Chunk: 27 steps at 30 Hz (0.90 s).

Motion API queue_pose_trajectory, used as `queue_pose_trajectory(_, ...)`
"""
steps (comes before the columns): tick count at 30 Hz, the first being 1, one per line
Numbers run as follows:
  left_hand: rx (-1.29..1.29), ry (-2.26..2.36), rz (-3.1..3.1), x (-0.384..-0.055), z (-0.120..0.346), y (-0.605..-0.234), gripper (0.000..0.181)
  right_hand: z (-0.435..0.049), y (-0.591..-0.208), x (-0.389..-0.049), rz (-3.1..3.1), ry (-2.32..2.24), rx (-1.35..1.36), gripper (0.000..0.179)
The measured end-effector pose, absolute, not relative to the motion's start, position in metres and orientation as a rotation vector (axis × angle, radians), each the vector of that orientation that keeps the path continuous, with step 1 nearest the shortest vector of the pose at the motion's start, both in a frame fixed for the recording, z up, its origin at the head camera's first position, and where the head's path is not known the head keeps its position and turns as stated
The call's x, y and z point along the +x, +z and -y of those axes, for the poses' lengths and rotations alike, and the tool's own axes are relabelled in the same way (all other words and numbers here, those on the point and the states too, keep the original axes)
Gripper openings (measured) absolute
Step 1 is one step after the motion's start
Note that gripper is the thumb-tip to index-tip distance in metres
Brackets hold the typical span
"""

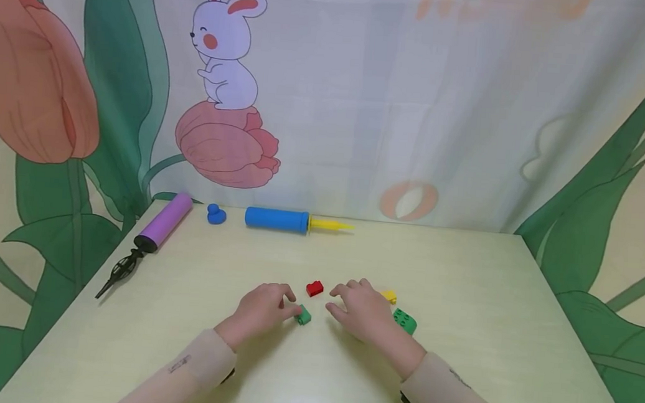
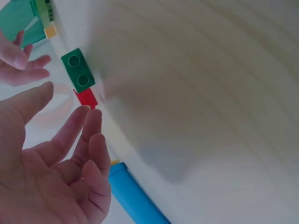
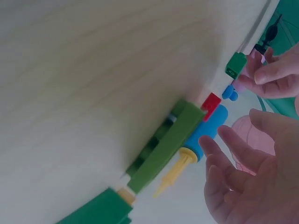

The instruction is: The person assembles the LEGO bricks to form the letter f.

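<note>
My left hand [image 1: 263, 306] hovers over the table beside a small green toy brick [image 1: 304, 315]. In the left wrist view a gap shows between its loosely bent fingers and that green brick [image 2: 78, 70]. A red brick [image 1: 314, 288] lies just beyond, between the two hands. My right hand [image 1: 361, 310] is held above the table with relaxed fingers and nothing in them. Below it, the right wrist view shows a long light-green brick [image 3: 166, 147], which the head view hides. A yellow brick [image 1: 389, 297] and a studded green brick [image 1: 404, 321] lie to its right.
Along the table's back edge lie a blue pump [image 1: 277, 219] with a yellow nozzle and a small blue knobbed piece [image 1: 216, 214]. A purple pump [image 1: 167, 220] with a black nozzle lies at the left edge. Behind the table hangs a printed curtain [image 1: 363, 104].
</note>
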<state>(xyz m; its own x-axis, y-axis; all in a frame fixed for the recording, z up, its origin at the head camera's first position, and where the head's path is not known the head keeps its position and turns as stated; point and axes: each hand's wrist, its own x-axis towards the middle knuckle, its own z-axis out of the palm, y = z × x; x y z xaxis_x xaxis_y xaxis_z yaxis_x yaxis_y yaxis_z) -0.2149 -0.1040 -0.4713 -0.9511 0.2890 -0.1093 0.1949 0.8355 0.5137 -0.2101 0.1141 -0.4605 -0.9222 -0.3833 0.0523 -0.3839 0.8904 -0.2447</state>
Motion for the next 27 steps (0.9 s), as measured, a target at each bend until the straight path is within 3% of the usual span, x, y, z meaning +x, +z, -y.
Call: queue_pose_trajectory(27, 0.38, 0.67, -2.772, -0.223, 0.092, -0.474, 0.033, -0.078, -0.474, -0.258, 3.183, 0.312, 0.604, 0.04)
